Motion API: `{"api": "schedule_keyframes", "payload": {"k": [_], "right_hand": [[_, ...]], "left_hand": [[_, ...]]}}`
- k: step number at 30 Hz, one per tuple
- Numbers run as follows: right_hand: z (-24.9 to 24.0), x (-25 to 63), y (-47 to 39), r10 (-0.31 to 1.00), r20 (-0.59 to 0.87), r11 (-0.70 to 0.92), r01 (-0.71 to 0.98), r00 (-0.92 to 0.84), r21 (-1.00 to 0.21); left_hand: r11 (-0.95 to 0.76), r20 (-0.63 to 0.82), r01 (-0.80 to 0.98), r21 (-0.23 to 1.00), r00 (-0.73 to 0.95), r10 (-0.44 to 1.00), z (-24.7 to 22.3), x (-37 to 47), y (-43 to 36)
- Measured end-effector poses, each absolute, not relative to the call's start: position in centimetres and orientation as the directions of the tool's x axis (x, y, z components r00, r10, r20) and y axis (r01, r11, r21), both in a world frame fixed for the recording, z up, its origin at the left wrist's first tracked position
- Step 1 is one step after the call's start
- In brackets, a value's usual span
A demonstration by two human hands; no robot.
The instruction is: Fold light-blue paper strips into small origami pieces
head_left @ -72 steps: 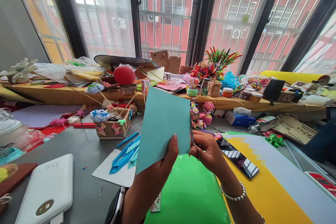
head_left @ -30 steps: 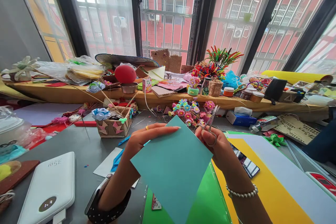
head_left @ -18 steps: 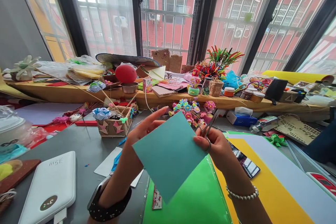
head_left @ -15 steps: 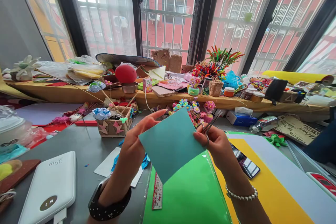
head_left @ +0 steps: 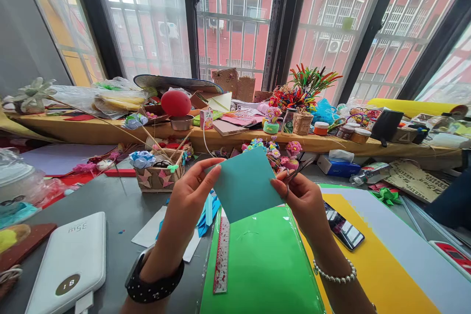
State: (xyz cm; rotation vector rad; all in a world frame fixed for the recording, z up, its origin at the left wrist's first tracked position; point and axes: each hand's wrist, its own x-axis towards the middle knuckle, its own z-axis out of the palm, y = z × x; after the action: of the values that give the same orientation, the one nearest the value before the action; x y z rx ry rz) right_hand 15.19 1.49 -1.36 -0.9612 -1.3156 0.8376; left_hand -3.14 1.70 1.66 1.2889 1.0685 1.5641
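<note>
A sheet of teal paper [head_left: 247,185] is held up in front of me, above the green mat. My left hand [head_left: 195,184] pinches its left corner, with the thumb on the near side. At the right corner, my right hand [head_left: 300,191] grips the sheet between thumb and fingers. A pair of scissors [head_left: 299,169] also sits in the right hand, its blades pointing up and to the right. Below the sheet, a patterned ruler [head_left: 221,260] lies on the green mat [head_left: 268,265]. Cut blue paper pieces [head_left: 208,213] rest beside my left hand.
A white power bank [head_left: 69,260] lies at left, and a phone [head_left: 344,225] lies on yellow paper [head_left: 368,274] at right. Behind the hands stand a decorated cardboard box [head_left: 158,179] and pink craft flowers [head_left: 293,148]. A cluttered ledge [head_left: 228,142] runs below the windows.
My left thumb has come onto the near side of the sheet. The paper's left and lower corners have shifted up and right, uncovering more of the ruler and blue pieces.
</note>
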Motion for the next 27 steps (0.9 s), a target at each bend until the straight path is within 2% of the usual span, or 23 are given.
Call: {"api": "schedule_keyframes", "payload": {"k": [7,12,17,20,27], "right_hand": [[-1.55,15.28,1.58,0.916,0.389,0.390,0.010,0.095,-0.921],[-1.46,15.41,1.73,0.903,0.415,0.413,0.042,0.112,-0.910],[-1.35,15.60,1.89,0.913,0.378,0.380,0.021,0.152,-0.925],[-1.62,15.61,2.11,0.945,0.313,0.314,-0.001,0.098,-0.949],[-1.89,15.48,2.42,0.983,0.183,0.172,-0.244,-0.022,-0.954]], "left_hand": [[-0.280,0.269,-0.117,0.953,-0.101,0.958,1.28,-3.39,1.92],[-0.298,0.287,-0.082,0.951,-0.125,0.950,1.13,-3.73,2.08],[-0.435,0.431,0.039,0.900,-0.237,0.871,1.19,-3.41,1.73],[-0.533,0.543,0.118,0.838,-0.263,0.797,1.16,-3.26,1.60],[-0.666,0.707,0.266,0.697,-0.098,0.700,1.12,-3.39,1.50]]}}
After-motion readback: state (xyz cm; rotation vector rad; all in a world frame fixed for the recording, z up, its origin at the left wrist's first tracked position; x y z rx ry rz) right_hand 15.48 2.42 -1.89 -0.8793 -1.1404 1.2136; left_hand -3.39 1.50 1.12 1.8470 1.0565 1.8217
